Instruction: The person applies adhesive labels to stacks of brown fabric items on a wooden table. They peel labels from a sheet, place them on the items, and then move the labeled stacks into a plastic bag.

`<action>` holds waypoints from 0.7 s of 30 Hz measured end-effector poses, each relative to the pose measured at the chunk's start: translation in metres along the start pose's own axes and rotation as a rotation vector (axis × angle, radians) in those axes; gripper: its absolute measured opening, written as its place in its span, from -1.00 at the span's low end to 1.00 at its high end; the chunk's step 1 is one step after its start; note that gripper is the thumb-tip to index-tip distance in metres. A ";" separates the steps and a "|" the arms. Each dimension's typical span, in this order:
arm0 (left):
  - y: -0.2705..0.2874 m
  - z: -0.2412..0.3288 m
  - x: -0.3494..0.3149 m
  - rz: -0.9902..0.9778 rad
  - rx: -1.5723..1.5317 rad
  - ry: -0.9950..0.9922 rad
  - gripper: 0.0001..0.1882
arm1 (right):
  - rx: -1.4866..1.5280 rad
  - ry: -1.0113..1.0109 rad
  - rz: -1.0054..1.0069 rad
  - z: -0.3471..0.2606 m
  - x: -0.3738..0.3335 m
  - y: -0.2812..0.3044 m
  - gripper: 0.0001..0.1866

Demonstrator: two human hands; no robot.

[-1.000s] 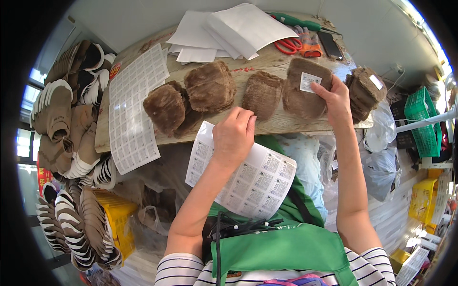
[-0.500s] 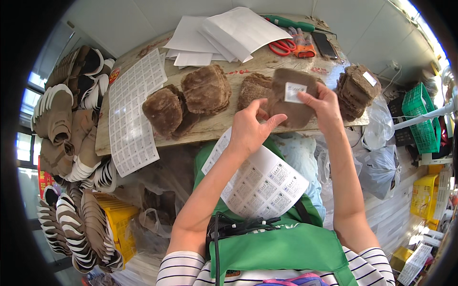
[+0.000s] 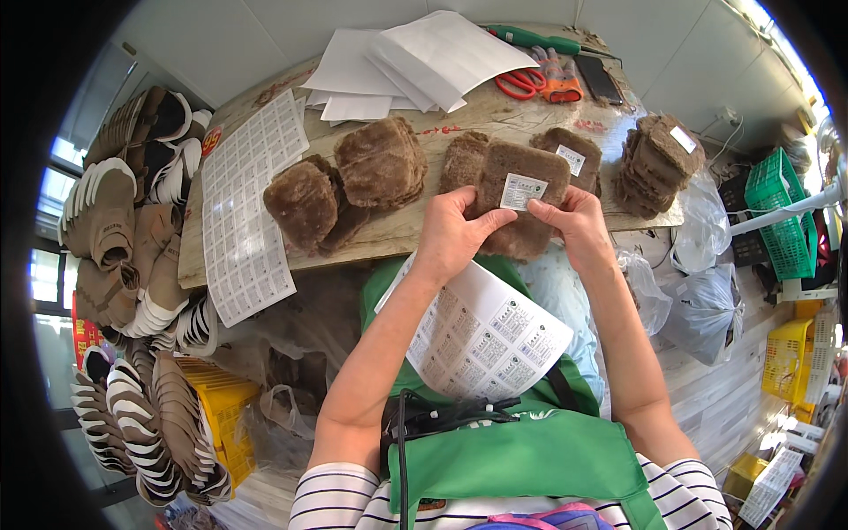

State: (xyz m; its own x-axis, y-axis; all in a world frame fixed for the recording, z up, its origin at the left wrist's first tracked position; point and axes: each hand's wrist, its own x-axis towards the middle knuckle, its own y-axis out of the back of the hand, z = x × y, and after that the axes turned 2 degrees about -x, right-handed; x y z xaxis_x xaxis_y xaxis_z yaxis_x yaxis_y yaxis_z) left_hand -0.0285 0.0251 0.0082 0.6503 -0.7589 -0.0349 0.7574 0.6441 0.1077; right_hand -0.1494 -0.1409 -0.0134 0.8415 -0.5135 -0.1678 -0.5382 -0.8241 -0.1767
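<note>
My left hand (image 3: 449,237) grips the left side of a brown plush square (image 3: 543,163), its thumb pointing in toward a white printed label (image 3: 523,192). My right hand (image 3: 579,231) holds the right side, with the thumb at the label's lower right corner. Under the held square, more brown plush shows at the table's front edge. Just behind stand a brown plush piece (image 3: 461,159) on the left and another labelled plush piece (image 3: 579,181) on the right. A curved sheet of printed labels (image 3: 486,344) rests over my lap, below my hands.
Plush stacks (image 3: 380,159) and a label sheet (image 3: 243,212) lie on the wooden table (image 3: 433,131) to the left. A labelled stack (image 3: 649,181) stands right. White papers (image 3: 442,57), red scissors (image 3: 523,82), a glove (image 3: 559,78) and a phone (image 3: 600,79) lie behind. Shoe parts (image 3: 106,212) crowd the left.
My left hand has closed onto the plush square's left side. My right hand has come down and left with the labelled square. Another labelled piece behind now shows.
</note>
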 end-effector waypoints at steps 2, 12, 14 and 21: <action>-0.002 0.003 -0.001 0.027 0.012 -0.026 -0.73 | 0.036 0.046 0.015 0.001 -0.005 -0.008 -0.71; 0.007 -0.003 0.001 -0.029 -0.032 0.026 -0.74 | -0.014 0.017 -0.063 0.006 -0.011 -0.006 -0.68; 0.008 -0.003 0.001 -0.024 -0.035 0.022 -0.75 | 0.005 0.006 -0.065 0.003 -0.011 -0.007 -0.69; 0.011 -0.009 0.002 0.174 0.247 -0.151 -0.75 | -0.021 0.055 0.100 -0.019 0.021 0.036 -0.73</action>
State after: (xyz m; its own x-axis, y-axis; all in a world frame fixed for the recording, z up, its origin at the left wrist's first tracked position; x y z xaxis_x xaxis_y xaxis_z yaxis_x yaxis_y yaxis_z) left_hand -0.0186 0.0318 0.0000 0.7385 -0.6573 0.1506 0.5867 0.7364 0.3370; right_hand -0.1502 -0.1860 -0.0051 0.7852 -0.6054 -0.1304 -0.6191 -0.7724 -0.1417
